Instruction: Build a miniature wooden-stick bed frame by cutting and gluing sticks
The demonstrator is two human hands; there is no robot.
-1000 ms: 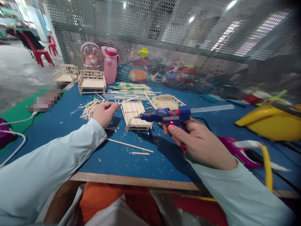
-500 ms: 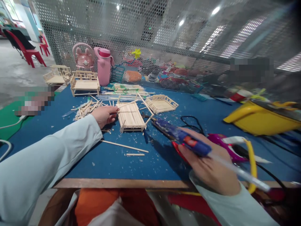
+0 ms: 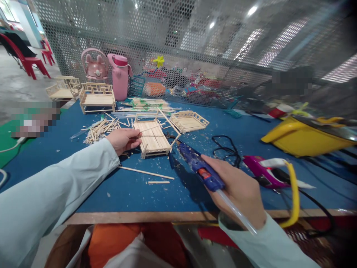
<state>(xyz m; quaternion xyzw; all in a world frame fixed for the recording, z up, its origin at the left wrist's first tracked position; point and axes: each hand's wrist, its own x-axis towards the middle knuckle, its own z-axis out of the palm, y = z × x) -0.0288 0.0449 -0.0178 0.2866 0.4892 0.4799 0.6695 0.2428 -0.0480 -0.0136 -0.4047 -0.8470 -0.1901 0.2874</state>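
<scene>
A small wooden stick model [image 3: 154,137] with a slatted top sits at the middle of the blue table. My left hand [image 3: 124,140] is closed at its left edge, pinching a thin stick [image 3: 152,129] that lies slanted over the slats. In my right hand [image 3: 237,182] is a blue glue gun [image 3: 199,167], with a clear glue stick out of its back. The nozzle is close to the model's front right corner, where a slanting stick ends. Whether they touch is unclear. Two loose sticks [image 3: 146,173] lie in front of the model.
Other stick models [image 3: 97,99] stand at the back left and one [image 3: 189,122] behind. Stick scraps [image 3: 102,130], a pink bottle [image 3: 120,80], a purple tool [image 3: 263,173], a black cord [image 3: 227,149] and a yellow container [image 3: 304,137] lie around.
My right hand has moved left and turned the glue gun, so its nozzle is nearer the model's corner. The red-handled tool beneath it no longer shows. My left hand stays at the model.
</scene>
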